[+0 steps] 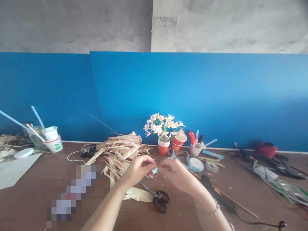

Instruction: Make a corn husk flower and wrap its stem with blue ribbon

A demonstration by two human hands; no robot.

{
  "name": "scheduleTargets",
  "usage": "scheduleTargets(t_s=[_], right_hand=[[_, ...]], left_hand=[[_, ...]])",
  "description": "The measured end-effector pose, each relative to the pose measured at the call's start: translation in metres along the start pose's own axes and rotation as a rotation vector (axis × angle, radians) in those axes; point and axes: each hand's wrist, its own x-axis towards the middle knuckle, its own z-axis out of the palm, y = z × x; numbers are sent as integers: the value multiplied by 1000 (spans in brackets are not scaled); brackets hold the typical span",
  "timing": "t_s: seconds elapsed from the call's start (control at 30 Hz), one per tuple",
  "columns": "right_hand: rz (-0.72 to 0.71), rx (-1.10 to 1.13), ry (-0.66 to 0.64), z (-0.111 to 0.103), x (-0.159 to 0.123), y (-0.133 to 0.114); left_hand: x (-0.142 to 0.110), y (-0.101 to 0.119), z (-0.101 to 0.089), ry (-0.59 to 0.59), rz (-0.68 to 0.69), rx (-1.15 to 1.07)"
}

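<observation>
My left hand point(141, 166) and my right hand point(171, 170) meet above the middle of the table, fingertips pinched. Between them is a short piece of light blue ribbon point(155, 171). Anything else small inside the fingers is hidden. Below the hands lie black-handled scissors point(158, 197), their blades over a pale strip of corn husk point(138, 194). A heap of dried husks point(122, 147) spreads behind my left hand. Beyond my right hand sits a roll of light blue ribbon point(196, 164), with a roll of clear tape point(212, 166) beside it.
Pale husk flowers point(160, 123) stand in stacked paper cups point(163, 148), next to a tilted red cup point(178, 141). A pen holder point(196, 149) is nearby. A dark glue gun point(216, 192) lies right; cables point(267, 175) crowd the far right. White cups point(53, 142) stand left.
</observation>
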Motion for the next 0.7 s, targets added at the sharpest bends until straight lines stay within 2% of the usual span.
scheduleTargets(t_s=[0.13,0.3,0.4,0.57,0.7], right_hand=[[22,-40,-2,2,1,-1],[-12,-286,212,13,4,-4],[-93,-408,306,17,6,-3],[-172,-384,382,17,7,2],[-187,-282,369,15,8,5]], left_hand=[[-2,0,4,-5,-33,68],[0,-7,4,25,-23,135],[2,-8,6,54,-29,107],[5,-7,9,110,-61,-68],[6,-11,4,79,-36,-107]])
